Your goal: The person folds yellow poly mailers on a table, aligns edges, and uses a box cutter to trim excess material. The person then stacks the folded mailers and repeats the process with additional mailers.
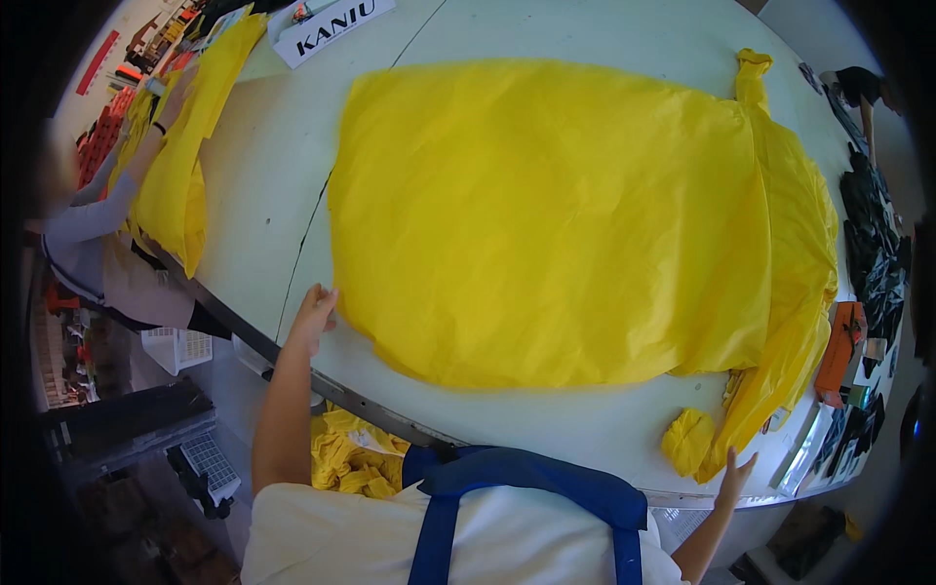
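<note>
A large yellow garment (546,224), with smooth, thin fabric like a raincoat's, lies spread over the white table (273,127). Its wide body reaches to the left, and its sleeves are at the right. Beside its lower left edge is my left hand (314,314), thumb and fingers apart, holding nothing that I can see. My right hand (736,475) is open at the table's near right edge, close to the end of the near sleeve (756,414). A small rounded bunch of yellow fabric (689,444) lies by that sleeve.
At the left another person (97,219) handles yellow fabric (180,185). More yellow fabric (353,458) is heaped below the table edge. An orange box (840,351) and black material (871,234) lie along the right side. A white sign (331,31) stands at the back.
</note>
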Available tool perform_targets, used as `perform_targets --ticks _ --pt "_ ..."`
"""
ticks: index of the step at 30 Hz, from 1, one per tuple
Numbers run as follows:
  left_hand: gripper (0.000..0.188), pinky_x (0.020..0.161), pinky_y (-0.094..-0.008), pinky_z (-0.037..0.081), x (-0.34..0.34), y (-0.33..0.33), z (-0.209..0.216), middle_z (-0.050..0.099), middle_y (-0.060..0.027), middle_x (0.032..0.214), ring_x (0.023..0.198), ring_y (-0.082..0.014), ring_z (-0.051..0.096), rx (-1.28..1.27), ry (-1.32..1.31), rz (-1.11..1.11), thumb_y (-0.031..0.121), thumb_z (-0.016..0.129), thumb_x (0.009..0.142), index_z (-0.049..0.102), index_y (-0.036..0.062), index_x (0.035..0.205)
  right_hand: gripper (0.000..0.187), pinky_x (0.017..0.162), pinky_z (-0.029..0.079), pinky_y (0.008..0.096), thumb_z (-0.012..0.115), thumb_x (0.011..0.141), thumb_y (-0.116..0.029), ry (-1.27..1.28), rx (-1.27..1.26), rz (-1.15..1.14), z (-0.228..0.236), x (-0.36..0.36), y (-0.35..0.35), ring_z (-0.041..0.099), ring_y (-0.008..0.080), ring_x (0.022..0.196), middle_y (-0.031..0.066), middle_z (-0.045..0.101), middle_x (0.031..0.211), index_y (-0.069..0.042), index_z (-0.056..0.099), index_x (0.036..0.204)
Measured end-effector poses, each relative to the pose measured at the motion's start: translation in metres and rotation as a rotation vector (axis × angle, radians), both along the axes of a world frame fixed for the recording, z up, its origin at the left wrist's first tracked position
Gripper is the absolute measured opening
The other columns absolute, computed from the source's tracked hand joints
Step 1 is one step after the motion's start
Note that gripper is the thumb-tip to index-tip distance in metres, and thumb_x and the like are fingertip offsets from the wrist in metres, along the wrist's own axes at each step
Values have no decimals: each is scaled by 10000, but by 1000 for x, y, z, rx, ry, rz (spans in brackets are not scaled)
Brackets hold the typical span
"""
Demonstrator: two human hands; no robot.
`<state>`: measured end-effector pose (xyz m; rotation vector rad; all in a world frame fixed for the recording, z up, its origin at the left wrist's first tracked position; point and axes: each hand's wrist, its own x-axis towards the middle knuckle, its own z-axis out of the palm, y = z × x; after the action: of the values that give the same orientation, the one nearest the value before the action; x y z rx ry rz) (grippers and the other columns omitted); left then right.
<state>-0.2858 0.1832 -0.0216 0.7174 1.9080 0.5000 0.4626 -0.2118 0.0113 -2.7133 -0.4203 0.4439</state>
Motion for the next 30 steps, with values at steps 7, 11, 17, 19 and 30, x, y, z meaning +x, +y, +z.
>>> perform_targets --ticks 7,11,17,19,30 --pt "583 853 -352 443 -2 11 -8 536 -38 1214 1063 -182 523 67 -580 -77 178 604 862 346 123 1383 567 868 477 357 619 865 -226 293 370 -137 -43 -25 38 557 257 1058 129 520 1212 -29 376 1338" --pt "803 1052 -366 323 49 23 47 351 -80 1440 1325 -231 339 350 -878 -258 29 553 756 197 117 1471 425 847 500 365 570 875 -157 447 509 -165 -37 3 35 572 237 1026 101 560 1142 -24 457 1263" --pt "975 1113 -305 227 134 35 74 164 -163 1535 1409 -239 201 479 -244 -1189 -61 458 686 -43 118 1502 385 830 516 387 510 917 -269 746 886 -308 17 -4 55 590 248 1008 69 580 1130 -68 503 1245" --pt "961 1082 -320 289 161 55 81 245 -180 1494 1352 -252 312 406 -4 -1381 -60 461 702 -40 120 1502 394 843 513 397 515 918 -276 820 897 -289 29 -11 61 581 248 1034 73 569 1159 -69 496 1252" --pt "654 1030 -368 373 132 61 -10 441 -164 1343 1224 -296 454 120 -444 -746 196 608 826 346 24 1400 425 891 492 400 516 943 -304 761 864 -319 21 -14 49 571 248 1062 61 556 1199 -77 467 1298"
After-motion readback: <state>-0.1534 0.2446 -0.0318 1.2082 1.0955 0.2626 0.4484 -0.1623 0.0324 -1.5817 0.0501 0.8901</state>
